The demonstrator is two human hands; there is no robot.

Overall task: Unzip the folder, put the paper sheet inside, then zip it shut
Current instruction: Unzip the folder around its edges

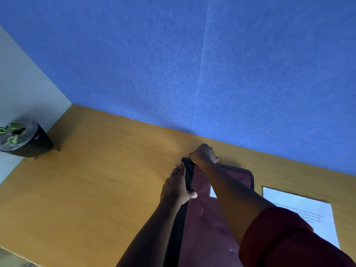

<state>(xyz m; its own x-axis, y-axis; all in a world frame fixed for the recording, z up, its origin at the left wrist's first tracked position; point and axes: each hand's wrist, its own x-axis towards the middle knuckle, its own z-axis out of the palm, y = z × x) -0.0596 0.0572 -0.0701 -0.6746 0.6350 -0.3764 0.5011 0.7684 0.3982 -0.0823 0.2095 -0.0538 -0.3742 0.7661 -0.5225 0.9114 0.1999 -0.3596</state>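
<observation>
While both hands work at its far left corner, the maroon folder (227, 189) lies flat on the wooden desk (96, 180) against the blue wall (192, 64).

Curled into a fist, the right hand (204, 154) sits at the folder's top left corner, seemingly pinching something on the zip line, though what it holds is hidden. The left hand (178, 186) clamps the black left edge just below, thumb on top and fingers wrapped round the side. The folder looks like soft fabric with rounded corners and a dark zip border (252, 179). The paper sheet (300, 211), white with faint printed lines, lies flat just to the right of the folder. A potted plant (23, 139) in a dark tapered pot stands well apart at the left.
</observation>
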